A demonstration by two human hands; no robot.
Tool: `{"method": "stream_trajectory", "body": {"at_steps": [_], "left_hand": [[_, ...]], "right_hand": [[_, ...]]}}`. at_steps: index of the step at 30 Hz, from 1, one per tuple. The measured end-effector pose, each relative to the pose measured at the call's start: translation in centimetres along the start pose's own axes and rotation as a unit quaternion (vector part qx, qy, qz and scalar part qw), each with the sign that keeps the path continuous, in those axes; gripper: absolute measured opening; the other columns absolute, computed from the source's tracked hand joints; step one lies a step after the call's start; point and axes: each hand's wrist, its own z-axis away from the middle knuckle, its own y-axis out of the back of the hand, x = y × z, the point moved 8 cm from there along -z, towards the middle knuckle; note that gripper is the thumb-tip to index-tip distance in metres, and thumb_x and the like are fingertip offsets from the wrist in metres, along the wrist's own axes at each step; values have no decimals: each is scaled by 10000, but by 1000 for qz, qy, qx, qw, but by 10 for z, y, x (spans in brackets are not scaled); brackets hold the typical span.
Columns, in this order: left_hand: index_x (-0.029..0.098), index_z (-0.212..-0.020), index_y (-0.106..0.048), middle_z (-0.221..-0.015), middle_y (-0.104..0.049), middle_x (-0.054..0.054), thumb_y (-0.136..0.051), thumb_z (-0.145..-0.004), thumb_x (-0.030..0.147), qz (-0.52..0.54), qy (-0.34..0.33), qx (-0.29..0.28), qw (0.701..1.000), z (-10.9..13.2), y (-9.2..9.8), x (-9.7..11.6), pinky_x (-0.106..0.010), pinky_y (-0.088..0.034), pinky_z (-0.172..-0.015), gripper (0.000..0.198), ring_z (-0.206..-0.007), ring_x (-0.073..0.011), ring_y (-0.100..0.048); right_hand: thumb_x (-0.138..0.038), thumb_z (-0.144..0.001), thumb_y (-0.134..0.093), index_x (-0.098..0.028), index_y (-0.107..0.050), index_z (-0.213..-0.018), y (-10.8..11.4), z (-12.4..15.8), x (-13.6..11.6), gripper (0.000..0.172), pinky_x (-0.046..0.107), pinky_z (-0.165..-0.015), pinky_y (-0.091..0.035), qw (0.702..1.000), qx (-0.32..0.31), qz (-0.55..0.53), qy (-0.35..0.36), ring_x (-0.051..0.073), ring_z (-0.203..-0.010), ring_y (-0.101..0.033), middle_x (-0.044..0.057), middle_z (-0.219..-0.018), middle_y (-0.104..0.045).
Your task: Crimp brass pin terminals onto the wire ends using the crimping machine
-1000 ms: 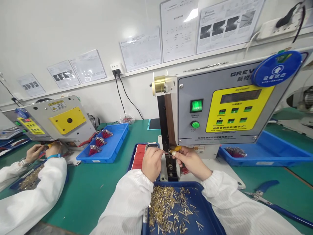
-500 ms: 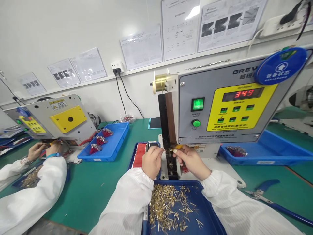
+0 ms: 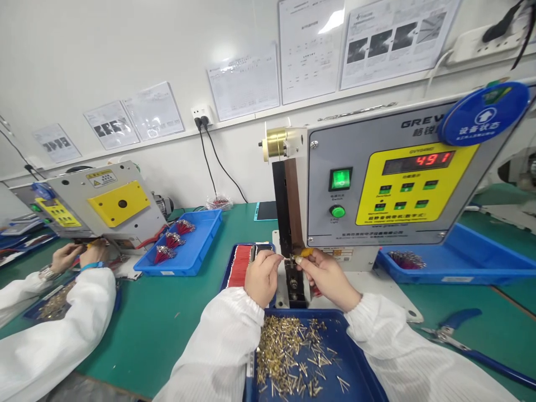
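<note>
Electronics assembly workshop: a green tabletop (image 3: 167, 318) carries a benchtop crimping machine (image 3: 389, 178), with a second machine (image 3: 113, 204) at a neighbouring station, blue parts trays (image 3: 180, 245), printed work instructions (image 3: 312, 50) on the wall, and white smock sleeves (image 3: 213, 349).

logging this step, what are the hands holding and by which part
Left hand pinches a thin metal piece at its end; right hand pinches a small yellow item, the spot too small to tell.
</note>
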Motion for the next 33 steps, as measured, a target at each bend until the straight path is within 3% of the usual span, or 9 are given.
{"method": "stream_trajectory", "body": {"at_steps": [10,33], "left_hand": [[206,-998,-650,-974,-631,-58,-431,-933,190,1,0,-6,1000,0,0,2,-268,-546,-779,229,-883,-142,-629],[196,-997,-645,-974,-613,-62,-443,-924,174,12,-5,-7,1000,0,-1,1,-286,-516,-796,216,-905,-155,-603]], "right_hand": [[-461,-776,-559,-220,-503,-750,1,2,-4,249,239,-359,-373,1000,-1,-1,3,102,-412,-454,-6,-673,-596],[-453,-761,-557,-213,-516,-745,1,2,-5,244,234,-356,-358,1000,1,6,-3,97,-401,-442,-19,-640,-570]]}}
